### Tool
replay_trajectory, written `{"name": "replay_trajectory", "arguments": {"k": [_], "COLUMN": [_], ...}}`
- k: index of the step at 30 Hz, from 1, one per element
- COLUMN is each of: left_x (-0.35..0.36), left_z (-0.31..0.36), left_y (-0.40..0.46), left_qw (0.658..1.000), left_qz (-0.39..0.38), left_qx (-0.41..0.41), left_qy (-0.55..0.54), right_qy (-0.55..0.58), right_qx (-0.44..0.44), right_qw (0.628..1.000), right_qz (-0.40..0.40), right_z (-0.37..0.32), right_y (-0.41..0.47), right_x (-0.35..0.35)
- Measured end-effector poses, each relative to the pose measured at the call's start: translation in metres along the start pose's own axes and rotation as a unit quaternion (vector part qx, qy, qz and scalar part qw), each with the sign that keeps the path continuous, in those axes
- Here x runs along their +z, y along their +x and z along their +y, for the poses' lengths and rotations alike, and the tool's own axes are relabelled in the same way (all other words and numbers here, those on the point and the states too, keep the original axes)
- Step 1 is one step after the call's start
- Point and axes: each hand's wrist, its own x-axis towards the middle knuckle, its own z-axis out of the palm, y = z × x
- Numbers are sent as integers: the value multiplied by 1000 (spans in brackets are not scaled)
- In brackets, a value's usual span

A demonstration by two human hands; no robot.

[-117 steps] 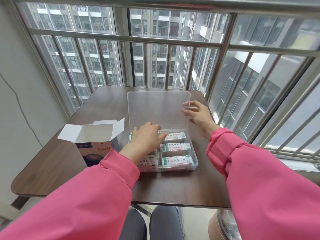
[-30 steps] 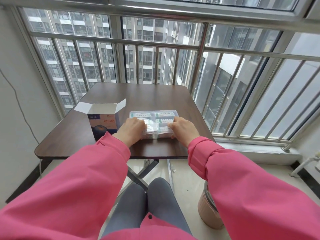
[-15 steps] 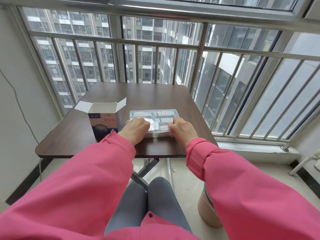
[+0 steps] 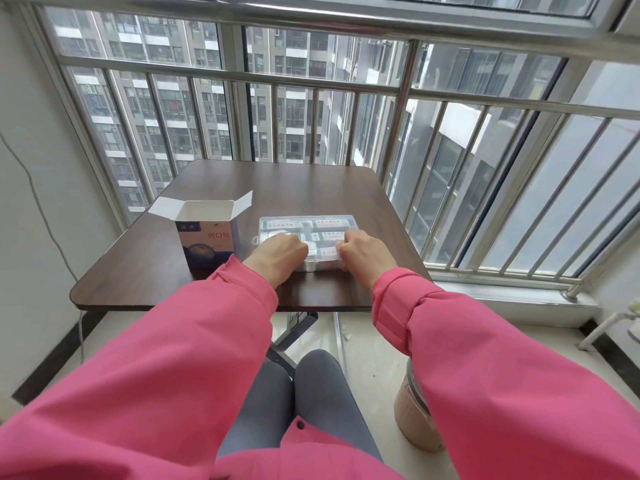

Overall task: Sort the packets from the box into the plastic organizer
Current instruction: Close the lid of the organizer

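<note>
Head-worn view, facing forward and down, table (image 4: 311,188) near

Flat overcast daylight through window (image 4: 311,98) at 12 o'clock, scene bright. Soft sheen on dark table (image 4: 294,188) far edge; weak shadows toward 6 o'clock. Wide-angle bend strong: window bars (image 4: 485,168) splay at 2–3 o'clock, pink sleeves (image 4: 519,393) balloon at 5 and 7 o'clock. Focus sharp centre, packet print unreadable.
</note>
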Motion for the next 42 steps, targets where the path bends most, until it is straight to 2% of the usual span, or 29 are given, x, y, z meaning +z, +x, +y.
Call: {"name": "replay_trajectory", "arguments": {"k": [8, 12, 18, 24, 34, 40, 42], "left_x": [9, 19, 23, 27, 23, 26, 23], "left_z": [-12, -16, -12, -13, -5, -2, -5], "left_y": [8, 16, 26, 27, 18, 5, -1], "left_qw": [994, 985, 992, 995, 993, 974, 964], "left_qz": [14, -23, 2, 11, 38, 29, 52], "left_qx": [-45, -35, -8, -8, -20, -40, -52], "left_qy": [-100, -167, -128, -95, -109, -221, -257], "right_qy": [28, 39, 29, 2, 8, 102, 127], "right_qx": [15, 23, 13, -7, -2, 21, 30], "right_qw": [999, 998, 998, 1000, 1000, 993, 987], "right_qz": [-16, -40, -49, -8, -9, -63, -90], "right_z": [2, 1, 6, 2, 0, 0, -1], "right_y": [-1, 0, 6, 6, 7, 9, 12], "right_x": [-3, -9, -7, 2, 3, 4, 4]}}
